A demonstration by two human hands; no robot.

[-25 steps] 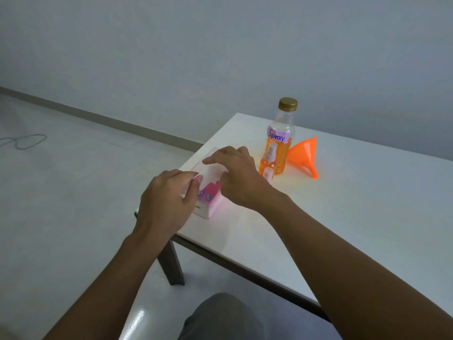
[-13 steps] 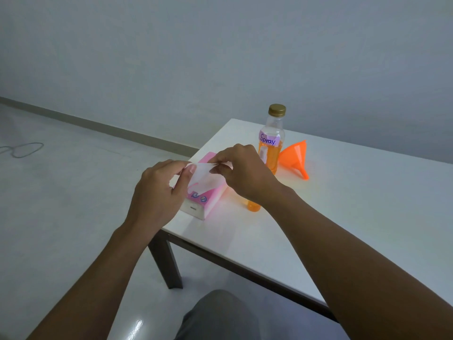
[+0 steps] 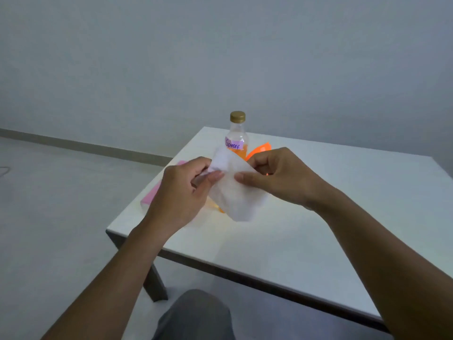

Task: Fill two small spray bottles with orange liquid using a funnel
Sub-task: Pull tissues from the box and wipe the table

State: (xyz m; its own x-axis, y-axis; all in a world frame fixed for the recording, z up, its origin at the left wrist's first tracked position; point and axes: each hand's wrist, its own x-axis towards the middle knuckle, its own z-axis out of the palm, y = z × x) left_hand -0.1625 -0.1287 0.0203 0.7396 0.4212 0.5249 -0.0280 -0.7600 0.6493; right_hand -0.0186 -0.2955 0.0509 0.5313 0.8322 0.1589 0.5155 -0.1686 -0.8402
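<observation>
A white tissue (image 3: 232,190) hangs above the table, pinched between my left hand (image 3: 181,192) and my right hand (image 3: 277,177). Behind it stands the large bottle (image 3: 237,136) with a gold cap, a purple "Spray" label and orange liquid in its lower part. Just right of that bottle, an orange funnel (image 3: 259,149) peeks out above my right hand. A bit of orange from a small spray bottle (image 3: 220,209) shows below the tissue; the rest of the small bottles is hidden by my hands and the tissue.
A pink tissue pack (image 3: 153,192) lies near the left edge of the white table (image 3: 318,229), partly behind my left hand. The floor lies to the left, a grey wall behind. My knee shows under the table's near edge.
The tissue has come fully out of the pink pack and both hands have lifted it up over the table. The view has shifted, so the bottle sits more central.
</observation>
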